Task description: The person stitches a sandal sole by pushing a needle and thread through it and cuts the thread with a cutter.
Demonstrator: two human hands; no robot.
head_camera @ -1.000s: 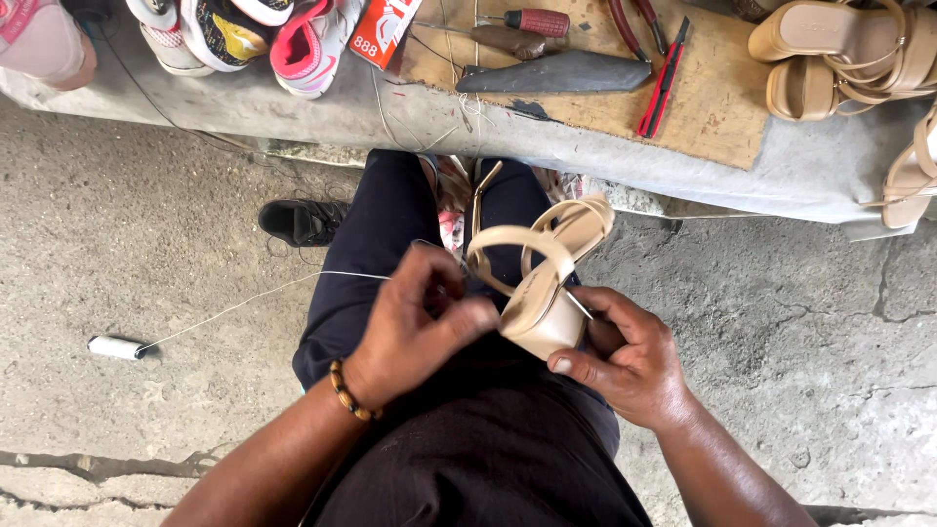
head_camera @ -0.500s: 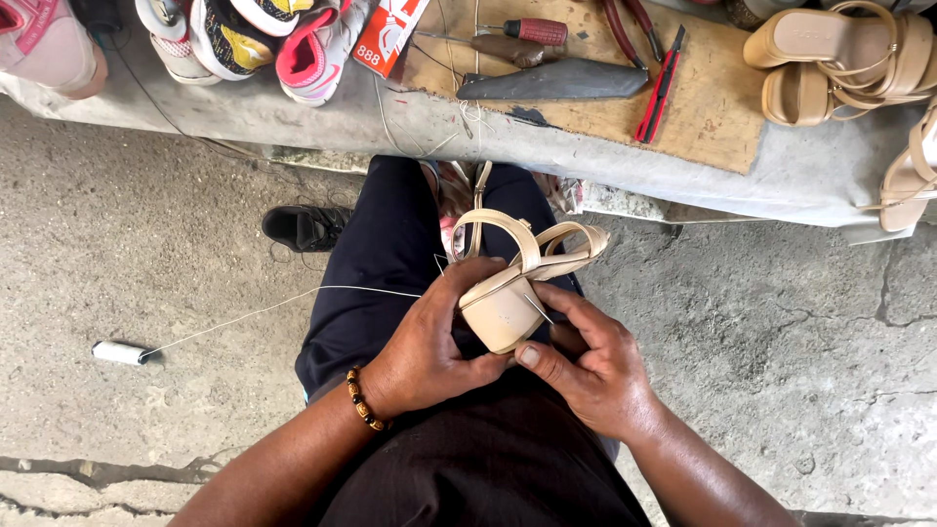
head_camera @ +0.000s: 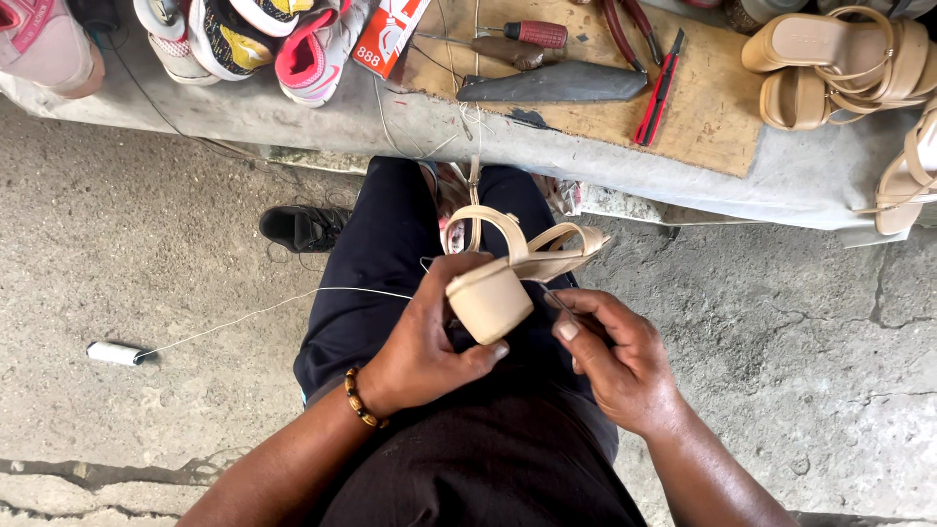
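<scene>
Street cobbler's stall: workbench (head_camera: pixel 586 166), tools, shoes (head_camera: pixel 839 68)

The left hand (head_camera: pixel 422 342) covers the near side of the beige block-heeled strappy sandal (head_camera: pixel 508 268), so the palm's grip on the heel cannot be seen. Whatever thin tool the right hand (head_camera: pixel 610 366) pinches is too small to tell. The pink sneaker (head_camera: pixel 44 44) is cut off by the left and top edges, and the tan sandals (head_camera: pixel 839 63) on the grey-covered desk (head_camera: pixel 293 112) run past the top and right edges. The black shoe (head_camera: pixel 303 227) is partly hidden behind the dark trouser leg (head_camera: pixel 376 283).
</scene>
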